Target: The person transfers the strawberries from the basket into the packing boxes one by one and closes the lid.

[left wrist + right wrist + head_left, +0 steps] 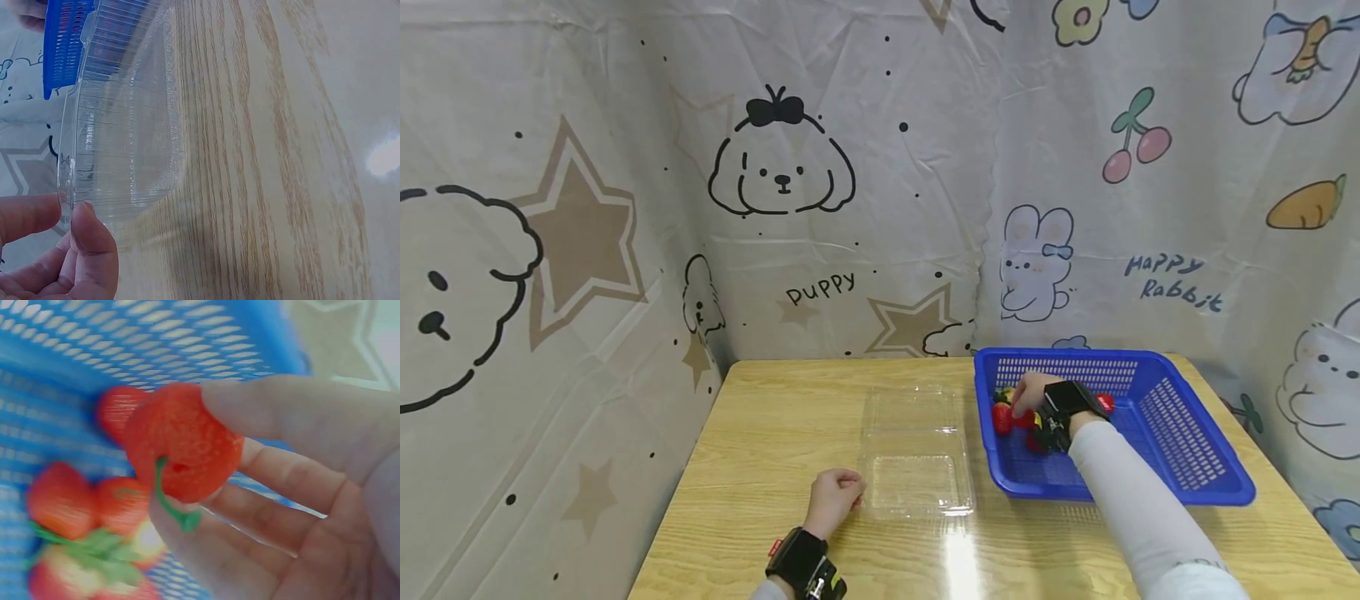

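Note:
My left hand (833, 502) pinches the near-left rim of a clear plastic clamshell box (917, 483) between thumb and fingers. The box lies open on the table, with its lid folded out towards the back. In the left wrist view its ribbed clear wall (109, 125) rises beside the thumb. Over inside the blue basket (1187, 425), my right hand (1033, 393) grips a red strawberry (181, 434) with a thin green stem, thumb on one side and fingers on the other. Several more strawberries (62, 500) lie below it, some with green leaves.
The wooden table (760, 442) carries the box at its middle and the basket to its right. A printed curtain (850, 275) hangs right behind the table and along the left side. Another red piece (1105, 402) shows in the basket beyond the right wrist.

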Demonstrator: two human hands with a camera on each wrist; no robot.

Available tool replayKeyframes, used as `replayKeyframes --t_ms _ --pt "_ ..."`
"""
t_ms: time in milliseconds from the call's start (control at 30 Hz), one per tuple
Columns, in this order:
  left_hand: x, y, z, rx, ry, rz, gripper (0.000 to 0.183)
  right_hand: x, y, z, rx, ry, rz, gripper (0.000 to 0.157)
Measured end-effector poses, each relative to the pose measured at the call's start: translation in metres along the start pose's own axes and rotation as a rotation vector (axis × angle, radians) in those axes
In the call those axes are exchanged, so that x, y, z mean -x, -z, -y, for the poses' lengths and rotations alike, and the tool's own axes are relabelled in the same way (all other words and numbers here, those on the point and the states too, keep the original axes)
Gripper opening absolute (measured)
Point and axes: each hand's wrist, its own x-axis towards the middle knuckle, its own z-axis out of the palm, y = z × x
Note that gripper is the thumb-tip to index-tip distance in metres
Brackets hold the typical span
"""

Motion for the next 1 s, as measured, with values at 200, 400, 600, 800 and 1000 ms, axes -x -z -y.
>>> replayKeyframes --t_ms 200,400,600,800,1000 --pt "0.001 0.0 -0.001 0.01 0.002 0.001 0.018 0.004 0.029 0.018 0.005 0.084 0.013 0.026" --pt "0.001 0.0 -0.001 0.008 -0.002 0.005 0.018 0.011 0.039 0.046 0.054 0.25 -0.064 0.029" --pt "0.0 0.0 0.001 -0.001 0.003 0.006 0.017 0.019 0.024 0.077 0.067 0.459 -0.187 0.032" --pt "0.0 0.001 0.0 0.011 -0.006 0.001 0.017 0.022 -0.002 0.102 -0.056 0.655 -0.202 0.034" --pt "0.0 0.0 0.001 0.025 0.004 -0.002 0.016 0.012 -0.033 0.113 -0.047 0.805 -0.194 0.033"
